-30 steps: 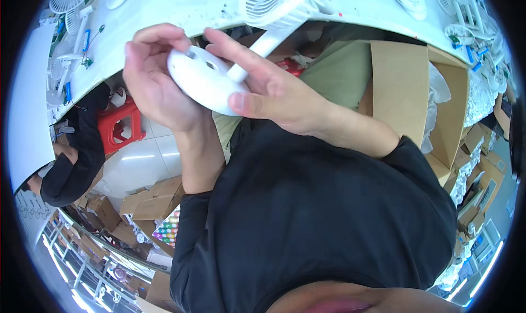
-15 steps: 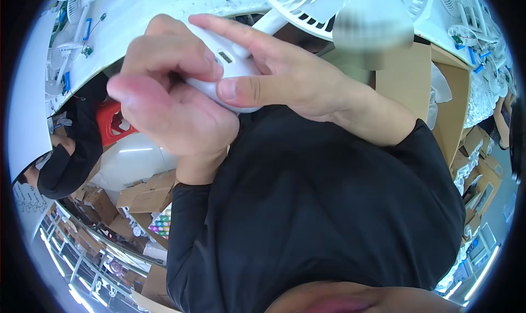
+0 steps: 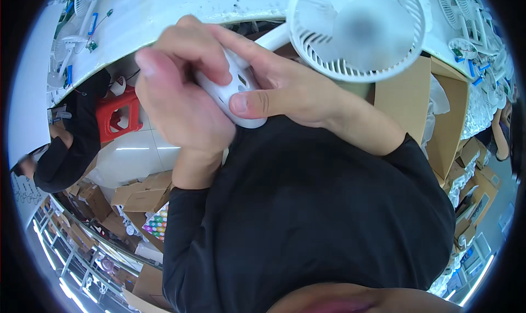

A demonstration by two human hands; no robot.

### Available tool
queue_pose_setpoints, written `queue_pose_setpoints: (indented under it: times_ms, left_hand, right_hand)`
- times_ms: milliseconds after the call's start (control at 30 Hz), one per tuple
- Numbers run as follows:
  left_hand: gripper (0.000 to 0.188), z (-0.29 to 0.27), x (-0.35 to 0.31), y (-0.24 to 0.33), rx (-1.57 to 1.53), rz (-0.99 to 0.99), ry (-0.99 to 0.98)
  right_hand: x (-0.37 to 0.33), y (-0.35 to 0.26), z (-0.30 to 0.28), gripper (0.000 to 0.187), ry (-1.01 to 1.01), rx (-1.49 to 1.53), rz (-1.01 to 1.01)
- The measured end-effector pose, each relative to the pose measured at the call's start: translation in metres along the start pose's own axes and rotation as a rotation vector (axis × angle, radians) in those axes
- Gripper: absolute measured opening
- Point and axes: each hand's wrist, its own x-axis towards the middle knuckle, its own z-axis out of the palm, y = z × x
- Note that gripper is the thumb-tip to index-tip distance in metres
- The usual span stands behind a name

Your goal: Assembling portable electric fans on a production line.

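A small white electric fan is held above my lap, tilted, its rounded base [image 3: 239, 100] between my hands and its round caged head [image 3: 359, 31] off to the right. The base has a small dark window and a button on its face. My right hand [image 3: 287, 85] wraps round the base, thumb pressed on the front, forefinger along the far side. My left hand [image 3: 186, 94] is closed against the base's left side, with curled fingertips touching it and the thumb up, slightly blurred. What lies inside the left palm is hidden. The fan's centre is blurred.
A white worktable [image 3: 181, 17] curves across the far side, with fan parts, wires and blue batteries at both ends. An open cardboard box [image 3: 446, 116] stands at the right. A red stool [image 3: 119, 116] and another person's dark sleeve [image 3: 68, 148] are at the left.
Both hands and the fan's base have shifted slightly right and nearer me. The fan's head has come lower, showing more of its cage. The left hand has turned a little.
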Motion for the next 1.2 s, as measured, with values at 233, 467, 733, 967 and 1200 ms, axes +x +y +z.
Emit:
queue_pose_setpoints:
  times_ms: [233,467,733,967,1200]
  left_hand:
    - [0.054,0.022,-0.003,0.007,0.321,0.094,0.111]
    - [0.054,0.015,-0.001,-0.001,-0.240,-0.250,0.082]
    - [0.053,0.038,-0.011,-0.005,-0.004,0.027,0.166]
    - [0.050,0.028,-0.002,-0.023,-0.329,-0.003,0.003]
    - [0.048,0.030,-0.008,-0.004,0.013,0.121,0.044]
  right_hand:
    - [0.002,0.002,-0.012,0.096,-0.159,-0.184,-0.226]
    - [-0.006,0.018,-0.019,0.099,-0.137,-0.471,-0.512]
    - [-0.006,0.003,-0.026,0.101,-0.229,-0.505,-0.381]
    - [-0.010,0.016,-0.028,0.096,-0.026,-0.807,-0.682]
    - [-0.017,0.004,-0.017,0.080,-0.186,-0.339,-0.373]
